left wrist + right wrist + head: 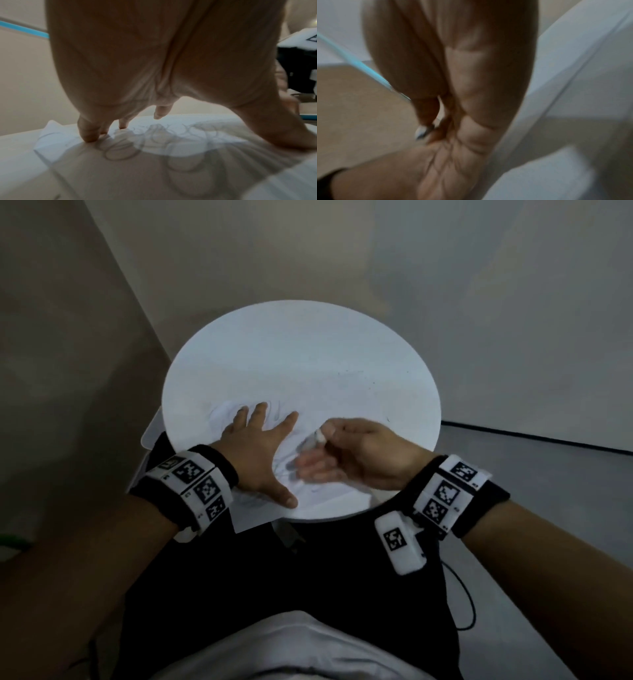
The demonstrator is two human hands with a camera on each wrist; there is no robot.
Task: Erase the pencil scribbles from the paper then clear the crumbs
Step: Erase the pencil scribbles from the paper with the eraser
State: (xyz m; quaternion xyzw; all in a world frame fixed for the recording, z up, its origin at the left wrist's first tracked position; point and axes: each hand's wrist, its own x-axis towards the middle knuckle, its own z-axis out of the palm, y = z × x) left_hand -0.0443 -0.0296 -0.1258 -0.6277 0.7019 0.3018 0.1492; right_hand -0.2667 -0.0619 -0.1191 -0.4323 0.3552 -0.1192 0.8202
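Left hand pins the paper while the right hand holds the eraser above it.

On the round white table [308,337], the paper [329,494] lies at the 6 o'clock edge, one corner hanging over the rim. The left hand [260,453] lies flat on it, fingers [89,134] straight and spread apart, their tips pressing the sheet among looping pencil scribbles [120,152]. The right hand [363,453], at 3 o'clock from the left, pinches a small white eraser [320,436] between thumb and fingertip; its other fingers are blurred. The eraser sits just right of the left index finger; whether it touches the sheet cannot be told.
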